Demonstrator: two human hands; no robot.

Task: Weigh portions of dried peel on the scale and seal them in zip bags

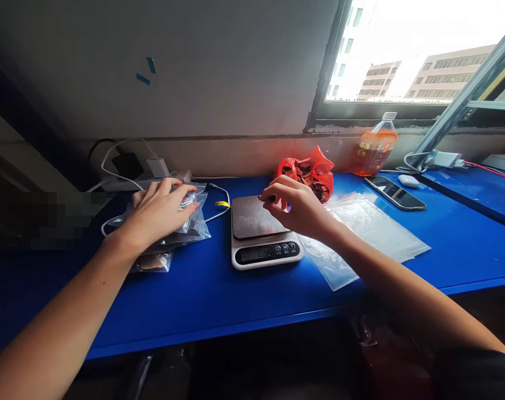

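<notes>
My left hand (163, 208) lies on a pile of clear zip bags (200, 226), its fingers stretched and slightly apart. A lower bag in the pile holds something tan. Above the plate of a white kitchen scale (256, 214), my right hand (296, 203) is closed in a pinch on a small dark piece (270, 198). Light specks are scattered over the scale's dark plate. Its display is too dim to read. Behind the right hand stands a red plastic bag (325, 178) with reddish-brown dried pieces inside. Flat clear bags (373, 228) lie under the right forearm.
A bottle of orange drink (375, 145) stands by the window. Near it lie a phone (394, 193) and a white earphone case (409, 180). A white cable (228, 203) with a yellow tag runs left of the scale. The blue table's front edge (219, 332) is close.
</notes>
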